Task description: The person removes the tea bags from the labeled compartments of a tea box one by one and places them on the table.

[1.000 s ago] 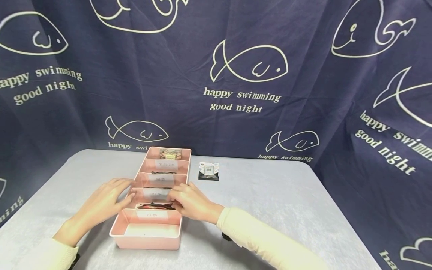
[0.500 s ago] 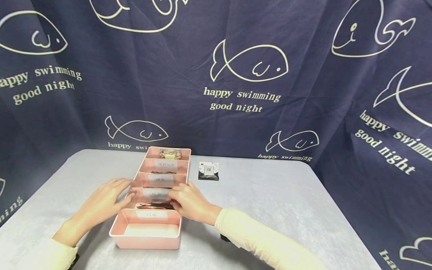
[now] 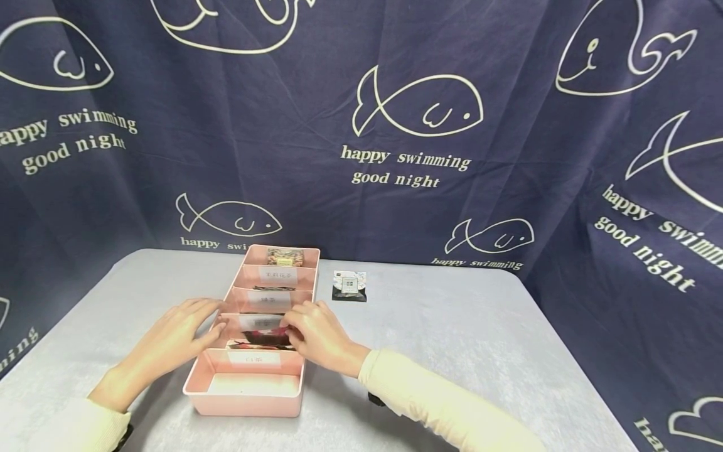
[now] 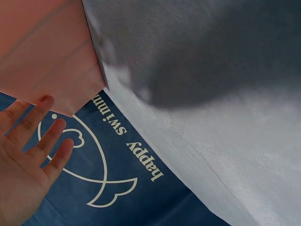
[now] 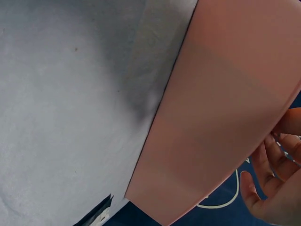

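Observation:
A long pink divided box (image 3: 243, 405) with paper labels on its dividers stands on the table. My right hand (image 3: 319, 333) reaches over its right rim and pinches a dark red tea packet (image 3: 265, 338), which leans up in the second compartment from the front. Another red and black packet (image 3: 243, 346) lies just in front of it, against the divider. At the left rim, my left hand (image 3: 181, 326) rests with loosely spread fingers; the left wrist view shows its fingers (image 4: 38, 117) along the pink wall. In the right wrist view the packet is hidden behind the box wall (image 5: 207, 103).
A black and white packet (image 3: 349, 286) lies on the table right of the box's far end. A patterned packet (image 3: 285, 257) sits in the rearmost compartment, dark packets (image 3: 274, 289) further forward. A navy curtain (image 3: 418, 213) hangs behind the table (image 3: 452, 351).
The dark red packet has come up into view between my right fingers, higher in its compartment than before. My left hand and the box have stayed in place.

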Motion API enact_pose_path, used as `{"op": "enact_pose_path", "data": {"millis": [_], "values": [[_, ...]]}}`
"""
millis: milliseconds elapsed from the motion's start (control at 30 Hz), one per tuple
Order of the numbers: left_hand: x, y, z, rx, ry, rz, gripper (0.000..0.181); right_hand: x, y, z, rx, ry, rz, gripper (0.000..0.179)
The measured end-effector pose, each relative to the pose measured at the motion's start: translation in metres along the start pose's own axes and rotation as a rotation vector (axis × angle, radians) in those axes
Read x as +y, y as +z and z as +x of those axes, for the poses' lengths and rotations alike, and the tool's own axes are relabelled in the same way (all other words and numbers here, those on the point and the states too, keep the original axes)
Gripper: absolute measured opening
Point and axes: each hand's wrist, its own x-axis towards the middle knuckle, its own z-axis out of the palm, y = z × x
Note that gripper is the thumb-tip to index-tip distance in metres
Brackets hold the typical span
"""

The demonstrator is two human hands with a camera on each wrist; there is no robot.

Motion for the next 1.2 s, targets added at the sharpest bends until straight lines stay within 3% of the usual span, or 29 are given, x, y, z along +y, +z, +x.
{"op": "enact_pose_path", "data": {"millis": [333, 600, 1200], "values": [[-0.001, 0.001, 0.001, 0.011, 0.012, -0.006, 0.033, 0.001, -0.015, 0.006, 0.005, 0.072, 0.052, 0.010], [-0.001, 0.001, 0.000, 0.013, 0.016, -0.004, 0.034, 0.004, -0.029, 0.012, 0.054, 0.107, 0.132, 0.011], [0.000, 0.000, 0.000, -0.007, -0.001, -0.004, 0.036, 0.025, -0.061, 0.014, 0.178, 0.077, 0.280, 0.011]]}}
